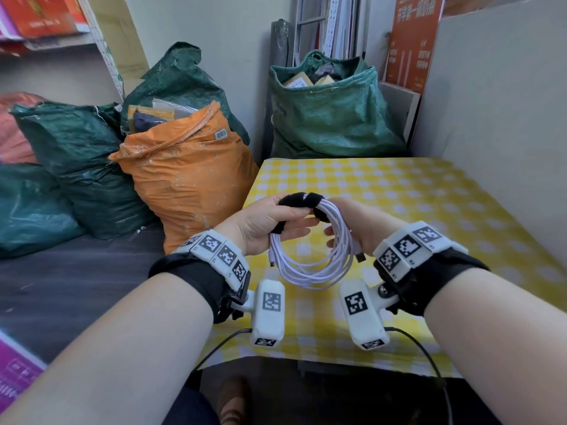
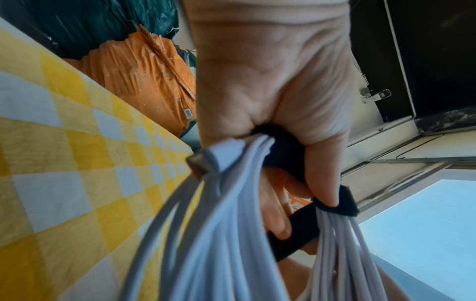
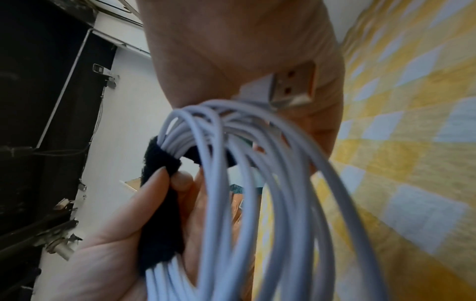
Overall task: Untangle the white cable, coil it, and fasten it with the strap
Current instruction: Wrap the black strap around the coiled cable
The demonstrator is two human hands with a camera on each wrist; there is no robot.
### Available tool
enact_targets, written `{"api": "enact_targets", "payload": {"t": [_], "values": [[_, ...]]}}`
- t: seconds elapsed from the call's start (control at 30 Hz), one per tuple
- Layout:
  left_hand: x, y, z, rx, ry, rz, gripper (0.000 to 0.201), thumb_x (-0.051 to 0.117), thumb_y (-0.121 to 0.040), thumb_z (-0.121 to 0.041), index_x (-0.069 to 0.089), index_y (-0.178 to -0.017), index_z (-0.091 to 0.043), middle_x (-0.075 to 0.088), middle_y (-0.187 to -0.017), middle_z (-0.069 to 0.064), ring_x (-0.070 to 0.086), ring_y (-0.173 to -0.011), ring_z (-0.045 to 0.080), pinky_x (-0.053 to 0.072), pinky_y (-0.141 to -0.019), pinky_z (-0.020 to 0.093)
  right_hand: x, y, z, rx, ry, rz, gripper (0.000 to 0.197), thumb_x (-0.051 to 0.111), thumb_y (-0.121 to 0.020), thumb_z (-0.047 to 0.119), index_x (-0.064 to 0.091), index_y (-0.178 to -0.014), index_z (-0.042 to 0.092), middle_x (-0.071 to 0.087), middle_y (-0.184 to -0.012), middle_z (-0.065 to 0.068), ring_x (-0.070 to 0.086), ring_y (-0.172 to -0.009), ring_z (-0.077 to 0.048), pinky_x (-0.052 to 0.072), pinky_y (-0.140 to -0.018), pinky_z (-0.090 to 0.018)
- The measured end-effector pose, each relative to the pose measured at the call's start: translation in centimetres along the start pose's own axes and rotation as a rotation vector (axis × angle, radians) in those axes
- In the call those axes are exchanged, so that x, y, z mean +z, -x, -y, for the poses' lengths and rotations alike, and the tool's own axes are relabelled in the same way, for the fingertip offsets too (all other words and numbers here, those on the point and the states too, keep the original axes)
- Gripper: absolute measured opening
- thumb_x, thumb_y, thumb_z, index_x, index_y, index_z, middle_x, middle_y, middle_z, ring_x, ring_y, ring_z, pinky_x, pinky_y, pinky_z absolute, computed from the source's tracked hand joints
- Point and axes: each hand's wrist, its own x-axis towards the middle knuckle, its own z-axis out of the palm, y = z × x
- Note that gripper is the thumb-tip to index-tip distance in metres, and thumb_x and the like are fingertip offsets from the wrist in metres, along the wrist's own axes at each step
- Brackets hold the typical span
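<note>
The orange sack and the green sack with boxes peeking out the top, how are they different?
The orange sack stands left of the yellow checked table; the green sack stands behind it, farther from the person. The orange sack's mouth is bunched mostly closed, while the green sack's gapes open, showing brown boxes. The orange sack also bears a barcode label; none shows on the green one. Both are crinkled, stuffed full and upright.

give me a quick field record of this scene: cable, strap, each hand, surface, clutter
cable: white cable, coiled, held above the table
strap: black strap wrapped round the coil's top
left hand: left hand grips strap and coil
right hand: right hand holds the coil's other side
surface: yellow checked tablecloth
clutter: orange sack, green sacks
</note>
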Motion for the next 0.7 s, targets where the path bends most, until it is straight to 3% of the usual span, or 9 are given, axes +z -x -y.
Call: {"api": "enact_targets", "payload": {"t": [0.1,0.17,0.23,0.3,0.37,0.43,0.5,0.7], "values": [[0.1,0.1,0.1,-0.036,-0.009,0.000,0.018,0.052,-0.093,-0.004,0.066,-0.102,-0.012,0.074,-0.094,0.007,0.072,-0.086,0.016,0.057,-0.080,0.025,-0.1,-0.3,-0.5,-0.091,-0.014,-0.148,0.012,0.056,-0.090,0.022,0.050,-0.091,0.012,0.050,-0.070,-0.004,0.044,-0.054,-0.014,0.039,-0.044,-0.021],[0.2,0.1,0.1,-0.039,-0.010,-0.012,0.018,0.052,-0.093,-0.004,0.065,-0.100,-0.013,0.074,-0.091,0.007,0.072,-0.083,0.016,0.057,-0.079,0.025,-0.1,-0.5,-0.7,-0.238,-0.091,-0.197,0.009,0.058,-0.089,0.015,0.051,-0.083,0.013,0.050,-0.065,-0.003,0.043,-0.050,-0.013,0.037,-0.038,-0.016],[0.2,0.0,0.1,-0.044,-0.002,-0.037,0.016,0.052,-0.094,-0.004,0.063,-0.102,-0.013,0.074,-0.090,0.009,0.072,-0.082,0.017,0.058,-0.077,0.025,0.0,-0.3,-0.5,-0.382,-0.089,-0.248,0.012,0.056,-0.091,0.017,0.055,-0.080,0.014,0.053,-0.067,-0.001,0.047,-0.054,-0.013,0.041,-0.047,-0.021],[-0.1,-0.1,-0.1,-0.052,0.016,-0.067,0.016,0.051,-0.095,-0.005,0.061,-0.105,-0.011,0.074,-0.089,0.010,0.072,-0.082,0.017,0.058,-0.073,0.024,0.1,0.4,-0.1,-0.498,-0.114,-0.233,0.009,0.054,-0.092,0.015,0.056,-0.083,0.015,0.056,-0.074,-0.001,0.052,-0.062,-0.014,0.044,-0.056,-0.025],[-0.3,-0.1,-0.3,-0.060,0.027,-0.083,0.016,0.050,-0.095,-0.006,0.060,-0.108,-0.010,0.074,-0.087,0.011,0.073,-0.081,0.018,0.058,-0.070,0.024,0.1,1.4,0.1,-0.585,-0.040,-0.165,0.009,0.056,-0.089,0.005,0.056,-0.085,0.013,0.056,-0.080,-0.003,0.053,-0.057,-0.009,0.043,-0.049,-0.019],[-0.4,0.0,-0.5,-0.065,0.028,-0.091,0.017,0.050,-0.095,-0.006,0.061,-0.108,-0.009,0.074,-0.087,0.011,0.073,-0.081,0.018,0.058,-0.071,0.024,0.0,2.5,0.2,-0.606,0.113,-0.097,0.016,0.053,-0.086,-0.008,0.056,-0.089,0.007,0.057,-0.085,-0.009,0.049,-0.039,0.001,0.037,-0.035,-0.012],[-0.5,0.2,-0.7,-0.073,0.036,-0.095,0.016,0.050,-0.095,-0.007,0.061,-0.106,-0.009,0.073,-0.089,0.013,0.072,-0.081,0.018,0.058,-0.072,0.024,0.0,2.8,0.1,-0.606,0.260,-0.090,0.025,0.049,-0.083,-0.014,0.059,-0.091,0.008,0.061,-0.086,-0.018,0.042,-0.027,0.000,0.030,-0.030,-0.010],[-0.6,0.8,-1.1,-0.083,0.090,-0.112,0.013,0.049,-0.096,-0.008,0.061,-0.101,-0.005,0.073,-0.081,0.014,0.072,-0.074,0.019,0.058,-0.073,0.028,0.3,3.3,0.3,-0.664,0.327,-0.109,0.036,0.045,-0.081,-0.019,0.058,-0.094,0.011,0.063,-0.091,-0.015,0.046,-0.031,0.005,0.027,-0.030,-0.007]]}}
